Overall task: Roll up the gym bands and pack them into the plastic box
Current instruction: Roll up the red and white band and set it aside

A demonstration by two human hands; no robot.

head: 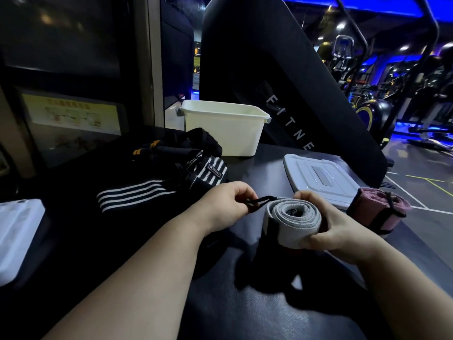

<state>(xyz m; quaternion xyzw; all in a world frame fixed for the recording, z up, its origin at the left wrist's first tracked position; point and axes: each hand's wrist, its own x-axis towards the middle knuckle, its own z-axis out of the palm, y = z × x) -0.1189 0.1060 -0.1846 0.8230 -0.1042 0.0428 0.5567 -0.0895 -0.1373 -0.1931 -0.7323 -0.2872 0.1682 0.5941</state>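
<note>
**Grey band rolled and held, strap pulled out to the left**

Closest to me, the right hand point(343, 229) is clamped round a rolled grey band point(291, 223), held just above the dark table point(257, 315). The roll's spiral end faces up and toward the person, so its long axis runs roughly from near to far and tilts upward. The left hand point(225, 204) is pinched shut on a thin black strap point(259, 201) that leads off the top of the roll, pointing left. The two hands sit near each other but apart, joined only by that strap.

Just right of the right hand lies a pink rolled band point(377, 209), bound with a black strap. Behind it rests a flat grey lid point(321, 179). Left of the hands is a heap of unrolled black bands point(159, 173) with white stripes.

Farther back stands the white plastic box point(225, 126), open-topped; I cannot see its floor.
</note>
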